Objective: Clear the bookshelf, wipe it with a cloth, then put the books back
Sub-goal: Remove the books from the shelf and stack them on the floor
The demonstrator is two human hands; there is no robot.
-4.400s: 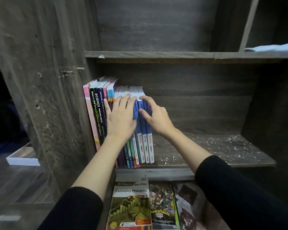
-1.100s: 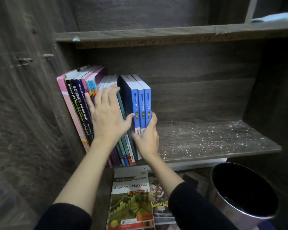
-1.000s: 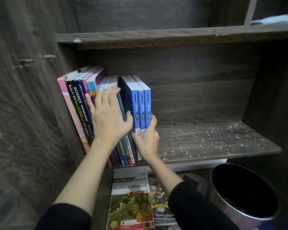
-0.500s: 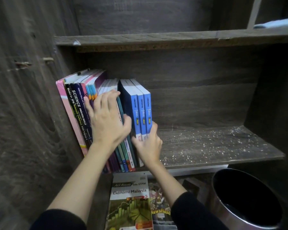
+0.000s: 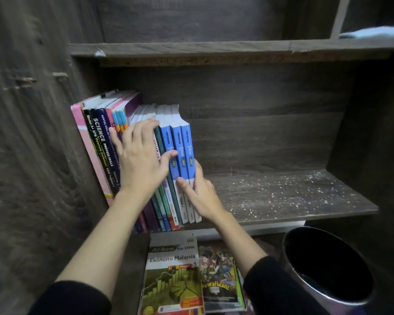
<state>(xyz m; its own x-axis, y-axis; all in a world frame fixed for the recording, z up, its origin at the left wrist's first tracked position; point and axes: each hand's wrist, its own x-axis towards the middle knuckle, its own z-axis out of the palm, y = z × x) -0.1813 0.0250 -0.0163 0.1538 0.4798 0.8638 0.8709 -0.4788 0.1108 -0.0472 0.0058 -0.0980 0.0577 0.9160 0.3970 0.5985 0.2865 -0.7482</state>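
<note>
1. So, looks like the clearing stage: books standing packed at the left end of the dusty shelf, leaning on the side wall, none out yet.
2. Use the left hand, lying flat and open on the middle spines, as a brace to stop the row flopping rightwards.
3. Pull only the three blue books, pinched low down by the right hand, thumb on the spines and fingers along the outer cover.
4. Probably worth shifting that grip higher before lifting: glossy covers, likely to fan out.
5. Slide straight out, no twisting.
6. Grab the cloth off the upper shelf only after emptying everything.
</note>
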